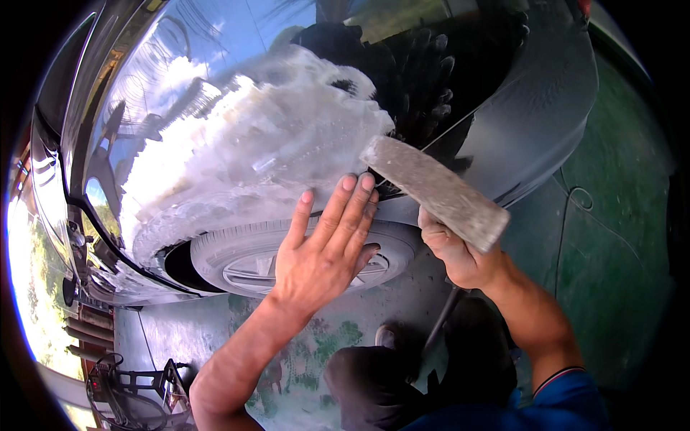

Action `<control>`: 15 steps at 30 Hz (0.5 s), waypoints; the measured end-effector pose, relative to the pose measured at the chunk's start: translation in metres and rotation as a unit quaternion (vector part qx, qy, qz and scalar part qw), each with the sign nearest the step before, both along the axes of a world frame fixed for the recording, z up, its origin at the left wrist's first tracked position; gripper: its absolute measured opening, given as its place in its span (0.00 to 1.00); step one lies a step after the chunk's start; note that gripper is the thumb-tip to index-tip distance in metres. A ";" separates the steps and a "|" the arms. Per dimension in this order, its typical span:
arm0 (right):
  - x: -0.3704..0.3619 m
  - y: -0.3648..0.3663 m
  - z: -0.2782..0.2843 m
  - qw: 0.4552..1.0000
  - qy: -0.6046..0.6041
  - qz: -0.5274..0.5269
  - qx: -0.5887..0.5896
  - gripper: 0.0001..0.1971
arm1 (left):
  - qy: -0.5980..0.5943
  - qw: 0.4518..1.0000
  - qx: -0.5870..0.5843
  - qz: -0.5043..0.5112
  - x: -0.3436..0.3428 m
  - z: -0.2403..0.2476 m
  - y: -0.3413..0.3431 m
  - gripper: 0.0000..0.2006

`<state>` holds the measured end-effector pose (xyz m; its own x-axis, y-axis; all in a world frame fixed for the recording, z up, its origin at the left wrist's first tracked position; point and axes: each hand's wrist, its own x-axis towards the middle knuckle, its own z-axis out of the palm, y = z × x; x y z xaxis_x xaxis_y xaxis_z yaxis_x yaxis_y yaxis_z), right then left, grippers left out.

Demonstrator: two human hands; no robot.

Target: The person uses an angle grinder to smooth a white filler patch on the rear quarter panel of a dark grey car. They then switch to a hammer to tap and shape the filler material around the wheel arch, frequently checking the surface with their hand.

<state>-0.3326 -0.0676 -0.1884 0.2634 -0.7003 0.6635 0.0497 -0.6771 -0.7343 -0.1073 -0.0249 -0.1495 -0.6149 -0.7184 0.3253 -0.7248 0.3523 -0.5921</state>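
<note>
A black car's rear side panel (496, 65) fills the upper part of the head view. Across it spreads a wide, pale, sanded patch of body filler (266, 129), dusty and whitish, above the wheel arch. My left hand (323, 251) lies with its fingers stretched out, fingertips at the patch's lower edge over the wheel arch; it holds nothing. In my right hand (460, 251) is a long, dusty, grey-brown sanding block (438, 190), gripped near its lower right end. The block's far end is by the patch's right edge; whether it touches the panel I cannot tell.
Below the arch stands the dust-covered wheel (244, 255). Equipment with cables (136, 391) sits at the lower left. A thin cable (564, 223) runs over the worn green floor (611, 251) at right. My knees and one shoe (388, 336) are beneath my arms.
</note>
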 end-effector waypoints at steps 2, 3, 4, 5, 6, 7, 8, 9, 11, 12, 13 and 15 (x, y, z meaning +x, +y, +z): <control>0.004 -0.005 0.000 0.999 0.023 -0.032 -0.027 0.14 | 0.001 1.000 0.002 -0.003 -0.001 -0.001 0.001 0.33; 0.004 -0.008 -0.002 0.995 0.056 -0.061 -0.054 0.14 | 0.003 1.000 0.003 -0.007 -0.001 -0.002 0.001 0.32; 0.003 -0.009 -0.002 0.994 0.085 -0.063 -0.034 0.14 | 0.005 1.000 0.005 -0.012 -0.002 -0.004 0.001 0.32; 0.003 -0.008 -0.003 0.993 0.070 -0.062 -0.066 0.14 | 0.002 1.000 0.006 -0.014 -0.001 -0.005 0.001 0.31; 0.003 -0.007 -0.004 0.992 0.056 -0.062 -0.097 0.14 | -0.002 1.000 0.007 -0.016 -0.001 -0.006 0.002 0.30; 0.002 -0.006 -0.004 0.989 0.041 -0.061 -0.128 0.14 | -0.005 1.000 0.008 -0.018 -0.001 -0.006 0.002 0.29; 0.005 -0.008 -0.005 0.990 0.038 -0.064 -0.119 0.16 | 0.001 1.000 0.010 -0.019 -0.003 -0.002 0.001 0.26; 0.006 -0.009 -0.007 0.989 0.062 -0.074 -0.115 0.16 | 0.015 1.000 0.017 -0.018 -0.003 -0.004 0.002 0.26; 0.007 -0.010 -0.009 0.983 0.109 -0.096 -0.108 0.17 | 0.040 0.999 0.029 -0.017 -0.001 -0.009 0.004 0.25; 0.006 -0.004 -0.005 0.982 0.102 -0.101 -0.121 0.18 | 0.045 0.999 0.009 -0.021 -0.002 -0.011 0.003 0.24; 0.005 0.000 -0.006 0.982 0.091 -0.100 -0.133 0.18 | 0.046 0.999 0.017 -0.016 -0.001 -0.010 0.003 0.27; 0.004 -0.001 -0.012 0.982 0.063 -0.109 -0.143 0.18 | 0.049 0.998 0.040 -0.004 0.000 -0.011 0.004 0.35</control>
<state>-0.3287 -0.0685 -0.2005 0.2207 -0.5383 0.8134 -0.1983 -0.8413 -0.5029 -0.1078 -0.0205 -0.1606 -0.5885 -0.7399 0.3259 -0.7751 0.4017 -0.4877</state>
